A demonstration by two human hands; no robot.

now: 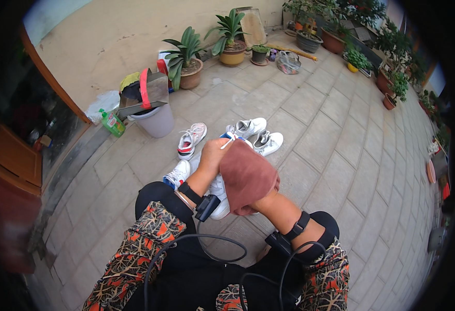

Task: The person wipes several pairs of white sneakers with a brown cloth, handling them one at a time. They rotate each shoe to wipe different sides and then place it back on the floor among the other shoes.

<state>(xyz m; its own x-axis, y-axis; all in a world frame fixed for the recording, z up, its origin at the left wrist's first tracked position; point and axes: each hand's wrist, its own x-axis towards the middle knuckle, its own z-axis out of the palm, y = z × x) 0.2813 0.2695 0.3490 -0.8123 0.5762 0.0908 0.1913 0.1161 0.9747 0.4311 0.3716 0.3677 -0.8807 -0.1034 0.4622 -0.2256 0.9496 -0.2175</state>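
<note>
My left hand (pixel 214 152) is closed on a white shoelace (pixel 228 140) at the upper edge of a reddish-brown cloth (pixel 247 171). The cloth covers most of my right hand (pixel 261 200), so its fingers are hidden. Partly behind my left hand and the cloth is a white and blue shoe (pixel 226 135). Two white sneakers with grey linings, one (pixel 251 126) above the other (pixel 268 143), stand beyond the cloth. A white sneaker with red parts (pixel 192 140) is further left, and a white and blue one (pixel 178 174) lies near my left wrist. White footwear (pixel 220 206) shows between my forearms.
A light bucket (pixel 155 121) with a dustpan (pixel 153 91) on top stands at the left, beside a green pump bottle (pixel 112 123). Potted plants (pixel 190 76) line the wall. A clear plastic bag (pixel 288 63) is on the tiles. Black cables (pixel 196 236) loop over my lap.
</note>
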